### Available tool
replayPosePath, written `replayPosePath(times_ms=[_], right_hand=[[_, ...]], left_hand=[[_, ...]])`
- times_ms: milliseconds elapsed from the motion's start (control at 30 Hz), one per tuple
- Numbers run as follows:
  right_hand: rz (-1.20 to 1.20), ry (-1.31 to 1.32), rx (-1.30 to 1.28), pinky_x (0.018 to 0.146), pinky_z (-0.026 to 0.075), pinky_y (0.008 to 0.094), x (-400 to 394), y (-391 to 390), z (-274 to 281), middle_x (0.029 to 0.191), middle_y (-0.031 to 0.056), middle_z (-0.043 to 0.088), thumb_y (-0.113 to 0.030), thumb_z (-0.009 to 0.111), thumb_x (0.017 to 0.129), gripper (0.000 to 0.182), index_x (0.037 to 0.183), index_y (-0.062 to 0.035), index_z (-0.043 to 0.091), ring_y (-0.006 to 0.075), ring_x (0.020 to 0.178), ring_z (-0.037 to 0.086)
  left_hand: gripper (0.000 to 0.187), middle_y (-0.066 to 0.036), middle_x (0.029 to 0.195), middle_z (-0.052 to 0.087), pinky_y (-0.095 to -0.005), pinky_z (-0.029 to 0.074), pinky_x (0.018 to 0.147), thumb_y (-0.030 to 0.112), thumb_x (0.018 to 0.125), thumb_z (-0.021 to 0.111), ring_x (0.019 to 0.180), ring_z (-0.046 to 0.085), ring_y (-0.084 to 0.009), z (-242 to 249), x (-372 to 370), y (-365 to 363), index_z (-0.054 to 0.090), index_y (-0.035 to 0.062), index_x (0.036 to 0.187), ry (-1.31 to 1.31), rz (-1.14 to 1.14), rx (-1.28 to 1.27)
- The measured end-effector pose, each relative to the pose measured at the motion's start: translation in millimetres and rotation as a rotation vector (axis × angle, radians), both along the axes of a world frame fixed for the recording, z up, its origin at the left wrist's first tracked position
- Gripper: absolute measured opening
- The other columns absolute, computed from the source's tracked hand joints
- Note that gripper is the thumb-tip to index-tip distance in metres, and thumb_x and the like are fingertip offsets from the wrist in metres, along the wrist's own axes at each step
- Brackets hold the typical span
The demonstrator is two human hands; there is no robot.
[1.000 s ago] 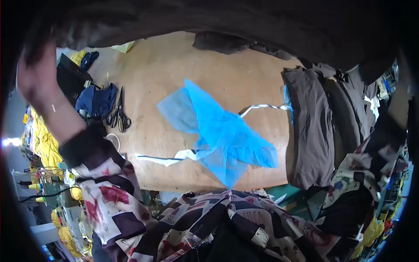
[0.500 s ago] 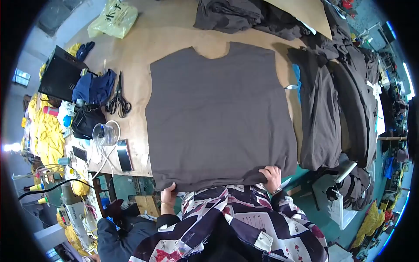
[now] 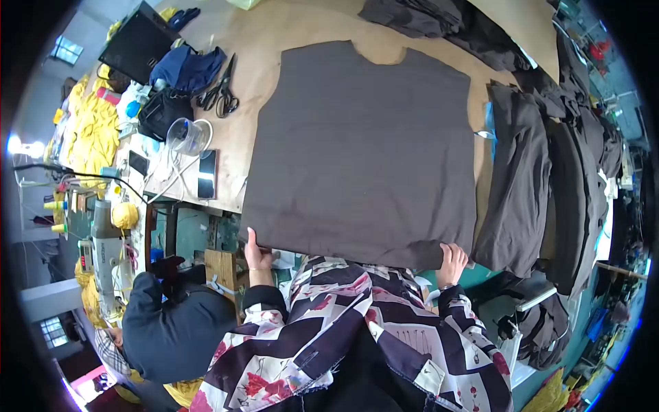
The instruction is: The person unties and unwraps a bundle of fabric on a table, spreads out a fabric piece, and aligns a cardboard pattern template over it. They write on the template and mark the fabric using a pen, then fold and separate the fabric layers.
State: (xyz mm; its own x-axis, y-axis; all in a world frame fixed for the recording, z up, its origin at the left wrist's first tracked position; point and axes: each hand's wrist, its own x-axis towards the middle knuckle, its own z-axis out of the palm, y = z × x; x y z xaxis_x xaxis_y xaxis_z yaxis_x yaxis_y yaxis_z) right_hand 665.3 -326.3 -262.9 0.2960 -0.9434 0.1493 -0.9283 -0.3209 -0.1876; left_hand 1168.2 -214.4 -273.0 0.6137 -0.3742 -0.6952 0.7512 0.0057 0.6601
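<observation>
A dark grey-brown garment panel (image 3: 364, 151) with a scooped neckline lies spread on the table, its hem towards me. My left hand (image 3: 258, 257) grips the hem's left corner, the thumb pointing up and the other fingers partly hidden by the cloth. At the right corner, my right hand (image 3: 452, 265) is closed on the hem with its fingers over the top. Between the hands the bottom edge runs nearly straight and hangs just over the table's front edge.
Black scissors (image 3: 221, 93), a phone (image 3: 206, 175) and a clear plastic cup (image 3: 185, 137) lie on the left. More dark cloth pieces (image 3: 515, 178) are heaped on the right. A person in dark clothing (image 3: 171, 329) sits at the lower left near a sewing machine (image 3: 106, 254).
My right hand has moved outward along the hem to the right corner. The bunched bottom edge has become straighter and smoother. My left hand's thumb now points up, and the whole view has shifted.
</observation>
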Motion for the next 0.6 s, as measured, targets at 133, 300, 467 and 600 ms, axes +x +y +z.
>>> replayPosePath(times_ms=[133,300,467,600], right_hand=[[0.123,-0.164,0.052,0.078,0.044,0.0379,5,-28,52,0.086,0.0014,0.064,-0.002,0.055,0.063,0.026,0.085,-0.0128,0.063,0.0227,0.089,0.058],[0.173,-0.135,0.181,0.075,0.043,0.0347,-14,-7,40,0.084,0.0002,0.062,-0.009,0.054,0.070,0.018,0.085,-0.0132,0.064,0.0210,0.087,0.057],[0.201,-0.095,0.283,0.081,0.042,0.0352,-11,22,1,0.100,0.0006,0.058,-0.014,0.052,0.074,0.027,0.098,-0.0140,0.064,0.0206,0.095,0.054],[0.180,-0.048,0.273,0.084,0.041,0.0376,-7,21,14,0.103,0.0031,0.055,-0.009,0.053,0.071,0.034,0.104,-0.0145,0.062,0.0231,0.099,0.053]], left_hand=[[0.045,-0.013,0.112,0.058,-0.0332,0.050,0.079,0.027,0.090,0.060,0.093,0.058,-0.0202,37,-2,-26,0.049,-0.0053,0.120,-0.604,-0.048,0.200],[0.043,-0.015,0.111,0.058,-0.0329,0.051,0.075,0.025,0.091,0.059,0.090,0.058,-0.0198,46,15,-5,0.049,-0.0085,0.117,-0.817,-0.162,0.187],[0.040,-0.009,0.108,0.061,-0.0357,0.052,0.065,0.028,0.092,0.057,0.086,0.060,-0.0223,-66,60,53,0.049,0.0063,0.124,-0.320,-0.115,0.294],[0.039,-0.009,0.111,0.059,-0.0378,0.053,0.065,0.030,0.092,0.055,0.089,0.061,-0.0248,-101,84,52,0.049,0.0073,0.124,-0.161,-0.055,0.397]])
